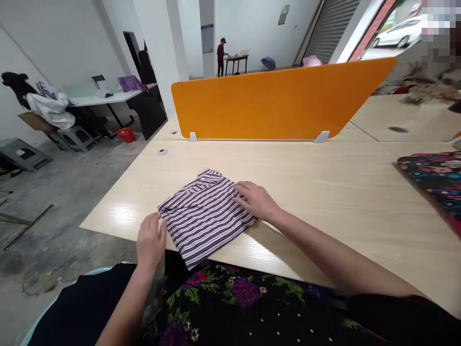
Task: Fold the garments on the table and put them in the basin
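Note:
A folded striped garment [212, 216], white with dark and reddish lines, lies near the front edge of the table. Its lower corner hangs past that edge, and a fold with slanted stripes runs along its upper left side. My left hand [150, 240] is at the garment's left corner, fingers bent and closed on the border there; the fingertips are partly hidden. Across from it, my right hand [256, 201] lies on the garment's right side with the fingers stretched out flat over the cloth.
An orange divider [281, 103] stands across the back of the pale wooden table [324, 182]. Folded floral cloth [435, 180] lies at the right. Black floral fabric [245, 298] covers my lap. Farther off are a red bucket [126, 134], grey stools [25, 151] and several people.

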Demonstrator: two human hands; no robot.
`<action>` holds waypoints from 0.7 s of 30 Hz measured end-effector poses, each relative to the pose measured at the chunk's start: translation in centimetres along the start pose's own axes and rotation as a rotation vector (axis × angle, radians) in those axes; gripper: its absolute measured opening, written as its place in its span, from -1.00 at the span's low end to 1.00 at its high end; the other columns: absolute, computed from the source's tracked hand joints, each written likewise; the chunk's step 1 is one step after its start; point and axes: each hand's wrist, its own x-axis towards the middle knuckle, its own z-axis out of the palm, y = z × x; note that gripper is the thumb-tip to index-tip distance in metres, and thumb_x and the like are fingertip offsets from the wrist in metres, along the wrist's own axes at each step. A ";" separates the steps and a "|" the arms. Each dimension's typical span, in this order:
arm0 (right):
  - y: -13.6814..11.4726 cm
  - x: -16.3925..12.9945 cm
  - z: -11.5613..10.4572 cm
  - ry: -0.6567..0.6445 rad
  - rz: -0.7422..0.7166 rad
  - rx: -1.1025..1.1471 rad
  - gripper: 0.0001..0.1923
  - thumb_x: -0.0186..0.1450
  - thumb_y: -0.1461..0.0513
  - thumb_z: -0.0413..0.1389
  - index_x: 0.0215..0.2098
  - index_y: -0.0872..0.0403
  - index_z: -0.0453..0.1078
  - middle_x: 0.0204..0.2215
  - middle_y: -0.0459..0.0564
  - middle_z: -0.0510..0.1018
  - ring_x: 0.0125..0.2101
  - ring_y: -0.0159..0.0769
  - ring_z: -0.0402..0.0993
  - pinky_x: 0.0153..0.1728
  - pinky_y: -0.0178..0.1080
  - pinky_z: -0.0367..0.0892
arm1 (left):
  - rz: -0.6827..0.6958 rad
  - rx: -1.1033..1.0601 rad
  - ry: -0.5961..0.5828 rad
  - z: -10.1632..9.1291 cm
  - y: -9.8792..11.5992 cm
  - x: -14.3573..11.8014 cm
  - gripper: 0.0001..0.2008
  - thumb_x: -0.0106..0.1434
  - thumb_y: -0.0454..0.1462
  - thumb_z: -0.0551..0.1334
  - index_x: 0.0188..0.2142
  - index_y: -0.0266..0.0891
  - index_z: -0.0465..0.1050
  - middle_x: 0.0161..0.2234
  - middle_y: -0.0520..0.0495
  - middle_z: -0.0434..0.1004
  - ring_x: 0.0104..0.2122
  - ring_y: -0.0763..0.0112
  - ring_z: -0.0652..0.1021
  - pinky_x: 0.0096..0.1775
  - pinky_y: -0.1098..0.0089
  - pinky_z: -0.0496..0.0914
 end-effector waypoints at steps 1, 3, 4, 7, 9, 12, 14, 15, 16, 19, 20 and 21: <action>-0.2 0.8 0.2 0.020 -0.028 -0.003 -0.46 0.40 -0.01 -0.14 0.26 0.00 0.20 0.26 0.11 0.21 0.24 0.01 0.08 0.16 0.11 0.11 | 0.032 0.007 -0.034 0.2 1.1 -0.6 -0.57 0.36 -0.13 0.00 0.07 -0.36 0.33 0.06 -0.35 0.41 0.16 0.08 0.33 0.13 0.08 0.28; -0.8 2.7 1.2 -0.003 -0.124 -0.026 -0.37 0.37 -0.08 -0.12 0.33 -0.04 0.05 0.35 0.07 0.01 0.32 0.07 -0.15 0.20 0.25 -0.08 | 0.106 0.050 -0.174 0.7 2.9 -1.5 -0.51 0.35 -0.07 0.02 0.17 -0.25 0.26 0.22 -0.29 0.26 0.27 0.02 0.17 0.19 -0.05 0.17; -1.2 3.6 1.9 -0.038 -0.170 -0.043 -0.34 0.36 -0.11 -0.12 0.35 -0.06 0.02 0.36 0.05 -0.04 0.33 0.09 -0.21 0.21 0.29 -0.15 | 0.128 0.077 -0.254 1.0 3.6 -1.9 -0.50 0.35 -0.07 0.02 0.21 -0.19 0.23 0.26 -0.24 0.20 0.29 0.00 0.12 0.20 -0.10 0.12; -1.9 5.5 4.2 -0.145 -0.258 -0.081 -0.35 0.38 -0.12 -0.17 0.34 -0.06 0.03 0.36 0.04 -0.04 0.33 0.09 -0.19 0.21 0.31 -0.23 | 0.117 0.093 -0.388 1.4 4.3 -2.8 -0.52 0.36 -0.09 0.00 0.23 -0.08 0.20 0.29 -0.16 0.15 0.29 0.01 0.13 0.21 -0.17 0.05; -1.7 5.8 5.1 -0.155 -0.278 -0.072 -0.37 0.39 -0.10 -0.20 0.34 -0.06 0.04 0.36 0.03 -0.01 0.32 0.07 -0.14 0.21 0.29 -0.22 | 0.033 0.016 -0.334 0.9 4.1 -3.6 -0.54 0.35 -0.10 0.02 0.20 -0.14 0.23 0.26 -0.20 0.20 0.27 0.05 0.18 0.21 -0.10 0.09; -0.2 4.9 4.9 -0.045 -0.192 0.012 -0.38 0.39 -0.06 -0.17 0.33 -0.01 0.06 0.33 0.06 0.08 0.29 0.01 -0.03 0.21 0.21 -0.08 | -0.236 -0.171 -0.119 -0.4 4.1 -5.4 -0.63 0.34 -0.11 0.04 0.04 -0.23 0.33 0.06 -0.27 0.40 0.10 0.13 0.40 0.10 0.08 0.31; 1.2 4.1 4.0 0.048 0.009 0.085 -0.37 0.39 -0.04 -0.18 0.30 0.11 0.12 0.25 0.19 0.24 0.22 0.01 0.15 0.16 0.10 0.10 | -0.491 -0.314 -0.005 -1.3 4.7 -6.7 -0.70 0.31 -0.09 0.08 -0.10 -0.22 0.36 -0.12 -0.21 0.47 -0.09 0.20 0.51 -0.03 0.17 0.41; 1.8 3.8 3.5 0.067 0.122 0.101 -0.36 0.38 -0.05 -0.19 0.26 0.17 0.17 0.17 0.25 0.33 0.15 0.02 0.25 0.10 0.04 0.19 | -0.621 -0.409 0.027 -1.6 5.1 -7.1 -0.72 0.28 -0.08 0.12 -0.15 -0.21 0.35 -0.18 -0.16 0.47 -0.16 0.24 0.53 -0.08 0.20 0.43; 2.2 3.5 3.1 0.055 0.206 0.098 -0.34 0.36 -0.08 -0.17 0.21 0.21 0.23 0.08 0.29 0.41 0.07 0.04 0.34 0.04 0.01 0.26 | -0.746 -0.534 0.050 -1.7 5.6 -7.4 -0.72 0.24 -0.06 0.17 -0.19 -0.21 0.34 -0.23 -0.12 0.48 -0.21 0.28 0.54 -0.11 0.23 0.44; 1.8 2.7 2.7 -0.075 0.260 0.046 -0.36 0.25 -0.14 -0.02 0.03 0.18 0.36 -0.10 0.26 0.52 -0.10 0.04 0.46 -0.12 -0.07 0.34 | -1.059 -1.063 0.050 -1.6 6.9 -7.3 -0.64 0.10 -0.05 0.32 -0.27 -0.21 0.29 -0.33 -0.04 0.48 -0.29 0.38 0.56 -0.16 0.29 0.46; 1.1 2.4 2.8 -0.120 0.244 0.041 -0.41 0.22 -0.12 0.02 -0.03 0.16 0.39 -0.13 0.24 0.53 -0.13 0.03 0.47 -0.15 -0.09 0.34 | -1.133 -1.233 0.021 -1.4 7.3 -7.1 -0.61 0.05 -0.05 0.37 -0.31 -0.22 0.28 -0.35 -0.03 0.49 -0.32 0.40 0.56 -0.19 0.30 0.47; 0.3 2.1 2.9 -0.156 0.230 0.050 -0.48 0.21 -0.08 0.05 -0.09 0.14 0.41 -0.15 0.22 0.54 -0.14 0.03 0.47 -0.16 -0.10 0.34 | -1.190 -1.370 -0.016 -1.2 7.5 -6.9 -0.58 -0.01 -0.05 0.41 -0.35 -0.23 0.28 -0.37 -0.03 0.50 -0.35 0.41 0.56 -0.22 0.33 0.47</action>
